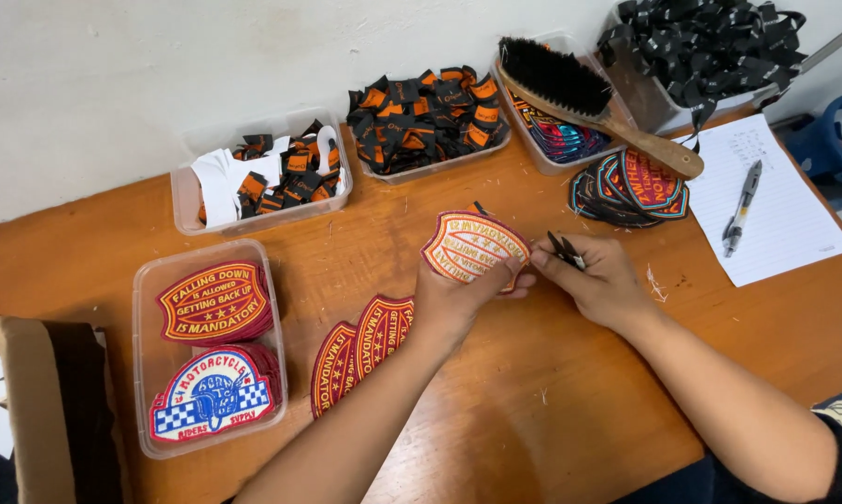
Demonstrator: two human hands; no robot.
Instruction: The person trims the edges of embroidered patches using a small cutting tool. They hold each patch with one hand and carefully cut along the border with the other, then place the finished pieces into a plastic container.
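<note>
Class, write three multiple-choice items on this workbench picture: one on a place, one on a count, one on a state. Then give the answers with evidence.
1. Where does the wooden brush with black bristles lie?
A. across a clear plastic tub
B. on the white paper sheet
C. in the cardboard box

2. How many red shield-shaped patches lie flat on the orange wooden table under the left forearm?
A. two
B. five
C. none

3. What is the left hand doing?
A. resting flat
B. holding up a red-bordered embroidered patch
C. gripping the pen

Answers: 1 A, its head spans the tub's rim; 2 A, two overlap there; 3 B, fingers pinch its edge, while the right hand holds small black snips.
</note>
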